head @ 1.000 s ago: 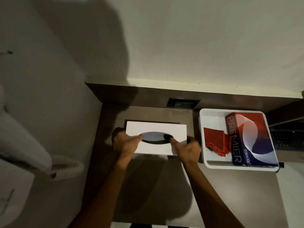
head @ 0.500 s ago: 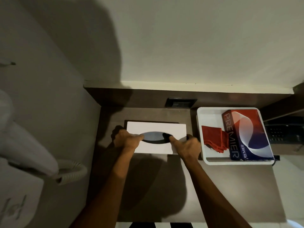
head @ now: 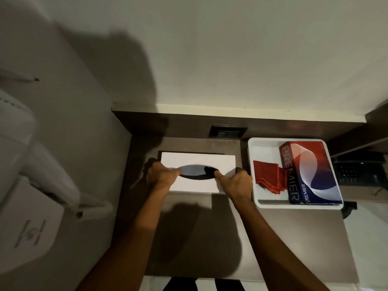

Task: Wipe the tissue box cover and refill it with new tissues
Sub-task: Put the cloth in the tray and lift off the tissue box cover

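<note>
A white tissue box cover (head: 207,162) with a dark oval slot lies on the brown counter, over a dark base. My left hand (head: 160,175) grips its left end, thumb at the slot's left tip. My right hand (head: 237,183) grips its right end, thumb at the slot's right tip. To the right, a white tray (head: 260,204) holds a folded red cloth (head: 267,177) and a red, white and blue PREMIER tissue pack (head: 308,171).
A white wall-mounted hair dryer (head: 27,164) with a coiled cord (head: 94,208) hangs on the left wall. A dark socket (head: 227,132) sits in the back panel. A black telephone (head: 361,169) stands to the right of the tray.
Both hands keep their hold on the cover's ends. The camera has shifted slightly, so the counter and tray sit a little lower in the picture.
</note>
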